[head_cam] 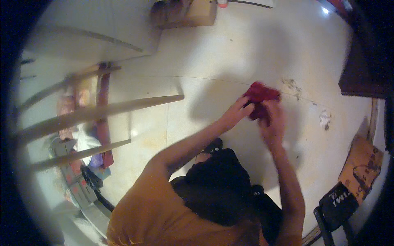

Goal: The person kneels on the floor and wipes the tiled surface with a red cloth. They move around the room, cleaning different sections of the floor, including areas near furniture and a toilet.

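A crumpled dark red cloth (261,93) is held up in front of me, above the pale floor. My left hand (240,111) grips its left side, fingers bent into the folds. On the cloth's lower right is my right hand (273,118), blurred, with its fingers closed on the fabric. Both hands are close together, and part of the cloth is hidden behind the fingers.
Wooden legs (147,103) of a piece of furniture jut in from the left, near shelves with piled cloths (86,143). A cardboard box (201,13) stands at the top. On the right are a brown paper bag (361,169) and a black bag (335,209).
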`<state>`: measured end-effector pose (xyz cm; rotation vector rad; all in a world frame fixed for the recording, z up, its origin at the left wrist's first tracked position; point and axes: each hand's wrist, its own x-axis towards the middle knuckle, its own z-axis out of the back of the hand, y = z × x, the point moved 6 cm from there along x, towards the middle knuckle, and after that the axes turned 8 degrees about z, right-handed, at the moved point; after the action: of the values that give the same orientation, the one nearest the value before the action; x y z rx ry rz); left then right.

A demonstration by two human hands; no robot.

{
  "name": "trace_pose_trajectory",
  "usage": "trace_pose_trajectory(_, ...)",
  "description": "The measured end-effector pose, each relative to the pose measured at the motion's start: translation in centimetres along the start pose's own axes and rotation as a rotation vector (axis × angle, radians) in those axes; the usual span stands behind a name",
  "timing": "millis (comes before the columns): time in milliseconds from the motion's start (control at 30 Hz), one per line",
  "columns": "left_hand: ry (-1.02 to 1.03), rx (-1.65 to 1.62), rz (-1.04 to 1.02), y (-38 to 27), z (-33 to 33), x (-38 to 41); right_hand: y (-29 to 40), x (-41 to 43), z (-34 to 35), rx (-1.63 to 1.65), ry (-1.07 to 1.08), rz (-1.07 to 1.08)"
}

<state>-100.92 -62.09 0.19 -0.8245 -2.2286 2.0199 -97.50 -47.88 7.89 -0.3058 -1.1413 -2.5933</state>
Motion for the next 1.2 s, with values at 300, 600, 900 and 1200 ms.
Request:
trace_pose_trajectory(300, -0.857, -0.168, 0.298, 5.0, 24.0, -25.0, 6.3, -5.0, -11.6, 0.366, 0.469, -0.105)
trace_pose_trajectory(600, -1.227, 0.966, 0.468, 6.8, 15.4, -14.1, 1.2, -6.8, -9.1, 0.363, 0.357, -0.383)
trace_pose_trajectory(900, -0.639, 0.302, 0.156, 5.8, 15.6, -15.4, 2.0, -4.4, -11.0, 0.379, 0.291, -0.387)
trace_pose_trajectory(1200, -1.551, 0.149, 0.306, 14.3, 49.5, -41.2, 2.7, -7.2, -14.4, 0.395, 0.453, -0.442)
